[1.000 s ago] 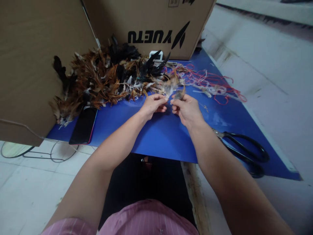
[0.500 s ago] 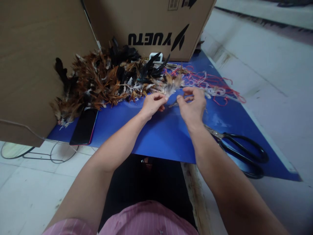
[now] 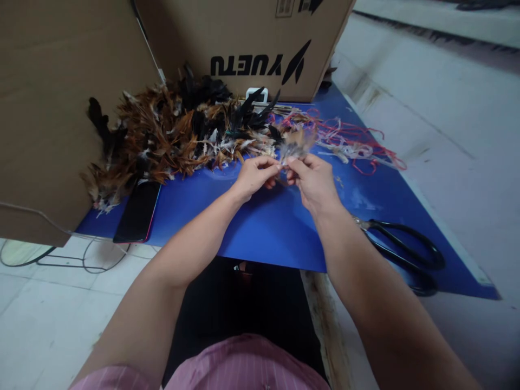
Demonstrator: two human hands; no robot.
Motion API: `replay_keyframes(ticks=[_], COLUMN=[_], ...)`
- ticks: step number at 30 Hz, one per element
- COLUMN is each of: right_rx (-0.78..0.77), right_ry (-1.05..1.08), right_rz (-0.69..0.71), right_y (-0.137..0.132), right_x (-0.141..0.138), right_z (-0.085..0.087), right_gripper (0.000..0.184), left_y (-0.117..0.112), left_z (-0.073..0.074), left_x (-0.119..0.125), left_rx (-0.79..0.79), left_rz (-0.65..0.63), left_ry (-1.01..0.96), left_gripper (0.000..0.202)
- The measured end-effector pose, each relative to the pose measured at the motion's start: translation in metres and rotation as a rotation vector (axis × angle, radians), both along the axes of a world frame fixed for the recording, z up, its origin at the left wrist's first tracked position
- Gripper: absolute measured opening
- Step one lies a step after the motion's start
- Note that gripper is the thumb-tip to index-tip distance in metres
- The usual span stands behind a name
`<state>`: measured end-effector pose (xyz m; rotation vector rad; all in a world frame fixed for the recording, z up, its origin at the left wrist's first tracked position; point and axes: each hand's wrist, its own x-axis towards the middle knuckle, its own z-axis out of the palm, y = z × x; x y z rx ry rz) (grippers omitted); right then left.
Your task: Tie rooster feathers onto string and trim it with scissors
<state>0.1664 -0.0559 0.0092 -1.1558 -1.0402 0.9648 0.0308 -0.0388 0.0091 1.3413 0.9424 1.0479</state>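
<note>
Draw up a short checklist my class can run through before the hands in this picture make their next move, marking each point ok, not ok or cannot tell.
1. Left hand pinching at the base of the small feathers: ok.
2. Right hand gripping at the same base, fingertips close to the left's: ok.
3. Quill ends lined up: cannot tell; the fingers hide them.
4. Scissors fully in sight: not ok; the right forearm covers most of the blades.
5. Phone well back from the table's front edge: not ok; its near end lies at the edge.
6. Red and white strings untangled: not ok; they lie in a loose tangle.
</note>
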Motion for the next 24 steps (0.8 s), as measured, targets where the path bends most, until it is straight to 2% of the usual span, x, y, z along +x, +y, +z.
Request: replay_keyframes(ticks=[6,21,24], right_rx=[-0.057,-0.090,-0.104], right_ry=[0.093,0.104,0.044], right_rz=[-0.030,-0.007,-0.033], right_y=[-0.0012,-0.0013,0.0000], right_x=[0.0005,0.0037,0.0030], right_z=[0.0053,0.0034,0.0002], right_gripper=[0.015,0.019,0.019], left_y=[0.0015,0.0027,0.0017], left_z=[0.0018,0.0011,0.0017], left_x=[-0.0011,-0.0006,0.0004], left_rx=[-0.057,-0.050,-0.033], left_rz=[0.035,0.073,0.095], left_ry=[-0.047,-0.055,-0.024], left_gripper=[0.006,0.008,0.010])
